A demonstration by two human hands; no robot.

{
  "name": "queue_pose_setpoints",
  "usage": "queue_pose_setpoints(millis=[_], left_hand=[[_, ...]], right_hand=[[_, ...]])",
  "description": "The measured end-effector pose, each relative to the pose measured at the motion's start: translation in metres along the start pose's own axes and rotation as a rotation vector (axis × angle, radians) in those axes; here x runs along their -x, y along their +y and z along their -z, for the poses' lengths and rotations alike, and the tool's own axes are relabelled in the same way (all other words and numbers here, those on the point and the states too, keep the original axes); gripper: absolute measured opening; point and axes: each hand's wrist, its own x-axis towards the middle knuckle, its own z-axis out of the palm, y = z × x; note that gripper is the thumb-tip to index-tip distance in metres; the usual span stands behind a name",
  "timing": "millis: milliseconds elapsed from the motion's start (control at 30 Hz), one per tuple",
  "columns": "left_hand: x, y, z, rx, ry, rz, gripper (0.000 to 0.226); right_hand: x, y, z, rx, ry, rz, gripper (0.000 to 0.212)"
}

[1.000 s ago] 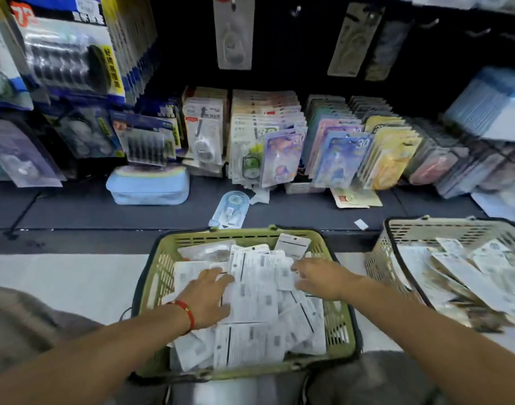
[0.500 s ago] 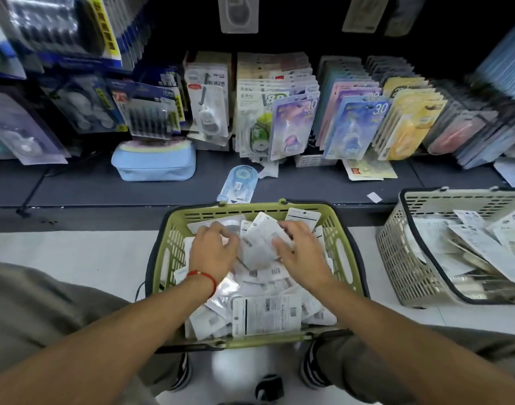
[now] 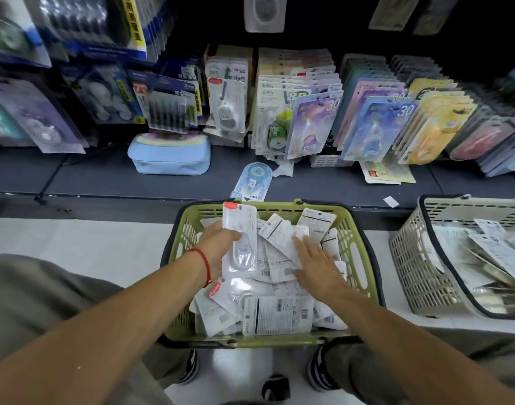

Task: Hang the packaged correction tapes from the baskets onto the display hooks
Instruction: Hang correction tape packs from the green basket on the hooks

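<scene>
Early stage: green plastic basket [image 3: 364, 252] near centre full of pkgs. Left hand [image 3: 218, 247] grasping one clear-fronted correction-tape pack [image 3: 240, 238]; right hand [image 3: 317, 264] flat, released. Nothing hung yet.

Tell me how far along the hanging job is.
Early on. The display hooks already carry many packs. The left hand holds one correction tape pack; the right hand sorts. The green basket and grey basket remain well filled.

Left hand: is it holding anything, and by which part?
Yes. The left hand grips one correction tape package by its left edge, about mid-height, upright above the green basket. The right hand lies flat on the pile.
</scene>
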Motion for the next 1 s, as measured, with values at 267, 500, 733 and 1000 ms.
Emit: queue_pose_setpoints(millis=[267, 500, 733, 1000], left_hand=[[-0.005, 0.005, -0.002, 0.092, 0.014, -0.03, 0.036], [0.002, 0.0, -0.018, 0.209, -0.138, -0.078, 0.047], [0.006, 0.003, -0.002, 0.191, 0.003, -0.104, 0.05], [0.001, -0.001, 0.009, 0.131, 0.07, -0.086, 0.052]], right_hand=[[0.011, 0.005, 0.024, -0.445, 0.396, -0.102, 0.032], [0.008, -0.047, 0.047, -1.482, 0.222, -0.293, 0.016], [-0.008, -0.028, 0.006, -0.45, 0.135, -0.095, 0.048], [-0.007, -0.034, -0.034, 0.15, 0.046, -0.075, 0.097]])
